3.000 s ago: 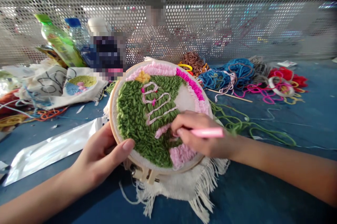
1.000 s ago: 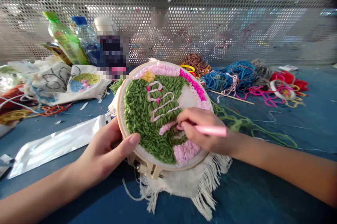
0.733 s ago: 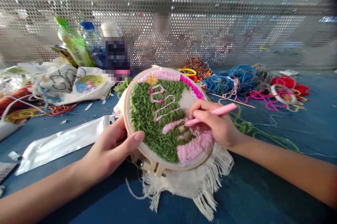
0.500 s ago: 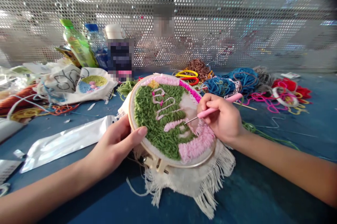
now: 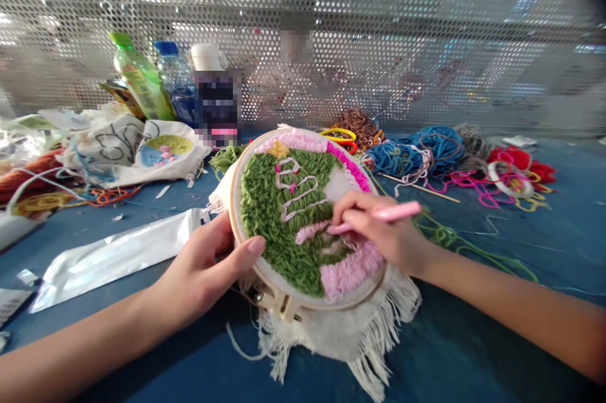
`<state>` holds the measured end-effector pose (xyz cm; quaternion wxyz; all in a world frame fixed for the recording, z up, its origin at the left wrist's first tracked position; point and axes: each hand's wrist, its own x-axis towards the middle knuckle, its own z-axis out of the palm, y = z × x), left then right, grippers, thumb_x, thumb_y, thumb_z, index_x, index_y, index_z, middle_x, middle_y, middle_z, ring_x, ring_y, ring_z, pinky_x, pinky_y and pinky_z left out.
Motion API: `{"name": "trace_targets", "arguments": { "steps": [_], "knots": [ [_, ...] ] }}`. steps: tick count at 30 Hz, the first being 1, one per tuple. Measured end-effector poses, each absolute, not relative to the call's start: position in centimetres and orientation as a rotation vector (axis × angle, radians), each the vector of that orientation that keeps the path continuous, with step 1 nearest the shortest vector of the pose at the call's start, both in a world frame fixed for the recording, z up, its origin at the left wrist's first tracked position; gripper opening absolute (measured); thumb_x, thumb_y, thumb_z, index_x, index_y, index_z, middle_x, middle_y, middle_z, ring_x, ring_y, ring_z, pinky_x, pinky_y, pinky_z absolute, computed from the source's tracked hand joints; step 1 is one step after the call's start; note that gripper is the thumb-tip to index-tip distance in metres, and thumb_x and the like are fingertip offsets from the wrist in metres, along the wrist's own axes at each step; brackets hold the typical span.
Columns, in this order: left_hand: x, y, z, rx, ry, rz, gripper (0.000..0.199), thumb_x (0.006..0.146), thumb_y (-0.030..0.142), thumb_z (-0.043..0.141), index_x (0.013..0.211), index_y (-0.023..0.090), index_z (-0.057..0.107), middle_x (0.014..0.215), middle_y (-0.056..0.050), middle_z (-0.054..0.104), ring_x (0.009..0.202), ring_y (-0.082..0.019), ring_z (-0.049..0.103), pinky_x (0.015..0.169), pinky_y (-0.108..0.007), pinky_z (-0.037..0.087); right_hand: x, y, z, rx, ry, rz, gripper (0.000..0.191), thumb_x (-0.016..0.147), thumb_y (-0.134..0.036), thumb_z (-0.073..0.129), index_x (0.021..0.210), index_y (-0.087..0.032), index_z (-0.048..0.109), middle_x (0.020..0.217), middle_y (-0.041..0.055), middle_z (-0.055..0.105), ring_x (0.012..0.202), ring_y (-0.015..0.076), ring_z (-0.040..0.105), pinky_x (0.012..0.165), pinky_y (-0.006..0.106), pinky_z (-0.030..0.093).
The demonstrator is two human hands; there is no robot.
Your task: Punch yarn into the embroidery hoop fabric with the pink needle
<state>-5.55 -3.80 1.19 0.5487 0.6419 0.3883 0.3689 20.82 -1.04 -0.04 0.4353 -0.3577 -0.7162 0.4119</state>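
My left hand grips the left rim of a round embroidery hoop, thumb on the front and the other fingers behind it. White cloth with frayed edges hangs below the hoop. Green looped yarn fills much of the stretched cloth, with pink yarn at the lower right and magenta along the upper right. In my right hand is a pink-handled punch needle, held like a pen over the lower right of the design. Its metal shaft no longer shows; the handle's front end meets the yarn.
Blue yarn, red yarn and brown yarn lie at the back right. Bottles stand at the back left by a perforated metal screen. A silvery packet and another stitched cloth lie left.
My right hand has moved left and slightly down with the punch needle, and the needle's metal shaft has gone into the cloth. The hoop, in my left hand, has barely shifted.
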Motion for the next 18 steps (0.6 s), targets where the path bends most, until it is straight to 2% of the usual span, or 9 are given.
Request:
{"name": "trace_targets", "arguments": {
  "steps": [2,5,7,10,13,15,18],
  "knots": [
    [-5.5,-3.7,1.2,1.510,0.961,0.894,0.041,0.088,0.039,0.064,0.123,0.018,0.059,0.084,-0.003,0.071,0.063,-0.014,0.060,0.049,-0.017,0.046,21.2,-0.4,-0.1,-0.869,-1.466,1.167,0.017,0.079,-0.022,0.050,0.065,-0.018,0.060,0.058,-0.0024,0.057,0.045,0.0076,0.048,0.042,0.021,0.033],
    [-5.4,-3.8,1.3,1.499,1.011,0.901,0.043,0.082,0.037,0.069,0.120,0.019,0.061,0.064,0.003,0.061,0.046,-0.010,0.045,0.037,-0.016,0.033,21.5,0.5,-0.3,-0.806,-1.220,1.221,0.016,0.070,-0.022,0.049,0.057,-0.018,0.056,0.052,-0.0037,0.050,0.040,0.0060,0.041,0.040,0.021,0.030],
    [-5.2,-4.0,1.3,1.490,1.053,0.911,0.042,0.082,0.040,0.069,0.119,0.019,0.062,0.060,0.004,0.056,0.044,-0.009,0.041,0.036,-0.016,0.030,21.5,0.6,-0.4,-0.810,-1.248,1.226,0.015,0.072,-0.022,0.050,0.058,-0.018,0.055,0.053,-0.0036,0.050,0.042,0.0062,0.041,0.040,0.021,0.030],
    [-4.9,-4.3,1.6,1.472,1.114,0.940,0.042,0.082,0.046,0.067,0.116,0.020,0.064,0.065,0.003,0.058,0.047,-0.009,0.043,0.038,-0.016,0.032,21.2,-0.2,-0.3,-0.861,-1.541,1.180,0.016,0.082,-0.023,0.050,0.068,-0.018,0.057,0.060,-0.0028,0.055,0.047,0.0076,0.046,0.043,0.021,0.033],
    [-4.9,-4.5,1.7,1.459,1.132,0.946,0.040,0.079,0.043,0.071,0.111,0.019,0.065,0.063,0.003,0.058,0.048,-0.008,0.044,0.039,-0.016,0.033,20.7,-1.3,0.1,-0.855,-1.972,0.965,0.012,0.087,-0.023,0.052,0.079,-0.019,0.059,0.070,-0.0008,0.060,0.061,0.0106,0.053,0.058,0.024,0.042],
    [-5.0,-4.4,1.7,1.449,1.131,0.939,0.036,0.077,0.038,0.073,0.107,0.018,0.066,0.060,0.003,0.057,0.046,-0.009,0.044,0.038,-0.016,0.033,20.5,-1.6,0.2,-0.853,-2.101,0.868,0.009,0.087,-0.023,0.054,0.083,-0.018,0.062,0.075,0.0005,0.062,0.069,0.0125,0.056,0.065,0.026,0.044],
    [-5.1,-4.3,1.8,1.419,1.129,0.938,0.027,0.075,0.033,0.075,0.096,0.018,0.065,0.058,0.004,0.058,0.045,-0.010,0.045,0.037,-0.018,0.033,20.7,-1.0,0.1,-0.900,-1.824,1.039,0.015,0.085,-0.023,0.051,0.075,-0.018,0.060,0.067,-0.0007,0.060,0.056,0.0099,0.053,0.052,0.023,0.039]
  ]
}}
